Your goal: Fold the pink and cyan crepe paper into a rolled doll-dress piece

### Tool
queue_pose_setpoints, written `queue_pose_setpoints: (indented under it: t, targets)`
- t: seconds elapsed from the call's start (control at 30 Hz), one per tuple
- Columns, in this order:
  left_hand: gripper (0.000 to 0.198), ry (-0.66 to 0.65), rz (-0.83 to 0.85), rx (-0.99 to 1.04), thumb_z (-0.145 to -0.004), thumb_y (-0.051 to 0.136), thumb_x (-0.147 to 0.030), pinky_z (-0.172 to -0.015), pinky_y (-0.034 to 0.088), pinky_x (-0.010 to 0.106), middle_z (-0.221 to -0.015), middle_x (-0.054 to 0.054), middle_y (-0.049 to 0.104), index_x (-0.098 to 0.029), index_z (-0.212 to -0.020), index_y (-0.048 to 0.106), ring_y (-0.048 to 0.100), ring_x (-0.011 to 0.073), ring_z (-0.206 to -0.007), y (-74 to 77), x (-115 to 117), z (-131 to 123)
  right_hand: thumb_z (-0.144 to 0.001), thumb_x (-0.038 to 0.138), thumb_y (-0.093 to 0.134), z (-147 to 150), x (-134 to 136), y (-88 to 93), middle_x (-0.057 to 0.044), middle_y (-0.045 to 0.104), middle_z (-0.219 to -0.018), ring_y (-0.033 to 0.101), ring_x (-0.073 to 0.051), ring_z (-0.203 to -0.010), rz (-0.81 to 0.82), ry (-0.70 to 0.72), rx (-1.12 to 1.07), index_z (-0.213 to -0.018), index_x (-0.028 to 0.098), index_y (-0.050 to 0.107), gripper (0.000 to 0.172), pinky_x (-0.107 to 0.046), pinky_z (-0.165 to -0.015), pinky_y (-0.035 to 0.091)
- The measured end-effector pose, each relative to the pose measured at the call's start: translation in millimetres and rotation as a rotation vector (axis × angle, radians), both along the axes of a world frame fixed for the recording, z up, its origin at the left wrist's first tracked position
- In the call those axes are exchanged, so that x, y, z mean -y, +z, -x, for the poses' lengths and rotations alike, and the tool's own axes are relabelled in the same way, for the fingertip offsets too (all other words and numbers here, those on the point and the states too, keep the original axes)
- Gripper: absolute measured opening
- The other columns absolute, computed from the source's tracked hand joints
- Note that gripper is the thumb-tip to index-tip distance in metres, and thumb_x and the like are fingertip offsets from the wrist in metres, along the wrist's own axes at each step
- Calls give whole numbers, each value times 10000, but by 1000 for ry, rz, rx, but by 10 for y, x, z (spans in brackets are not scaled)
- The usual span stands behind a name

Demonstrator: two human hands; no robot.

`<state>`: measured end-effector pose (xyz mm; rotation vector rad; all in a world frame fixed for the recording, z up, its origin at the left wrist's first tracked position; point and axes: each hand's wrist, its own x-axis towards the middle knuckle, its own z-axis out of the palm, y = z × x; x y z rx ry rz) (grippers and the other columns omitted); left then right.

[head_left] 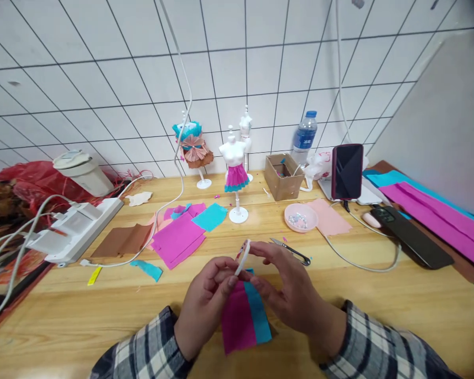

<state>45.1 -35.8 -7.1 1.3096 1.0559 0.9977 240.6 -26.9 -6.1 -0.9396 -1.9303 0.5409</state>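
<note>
A narrow white roll of tape (243, 258) is held up edge-on between my hands. My left hand (211, 289) pinches its lower end with thumb and fingers. Curved around the other side, my right hand (286, 281) has its index finger at the roll's top and its thumb near the bottom. Beneath them lies a magenta piece of crepe paper (239, 321) with a blue strip (259, 310) along its right side. Behind the hands stands a small white dress form (233, 152) wearing a magenta skirt (237, 177) with a blue hem.
Scissors (296, 253) lie beyond my right hand, near a pink dish (300, 220) of small beads. A cardboard box (283, 181), a propped phone (346, 171) and a power bank (413, 237) are farther right. Magenta sheets (177, 239) and a power strip (79, 231) occupy the left.
</note>
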Motion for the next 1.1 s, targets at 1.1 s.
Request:
queue_pose_setpoints:
  t: [1.1]
  targets:
    - [210, -119, -679, -650, -923, 494, -151, -680, 491, 241, -907, 8, 743, -252, -1059, 618, 685, 153, -779, 65, 37, 45, -885, 192, 621, 72, 92, 39, -13, 648, -875, 616, -162, -821, -51, -25, -4, -931, 240, 570, 84, -295, -724, 519]
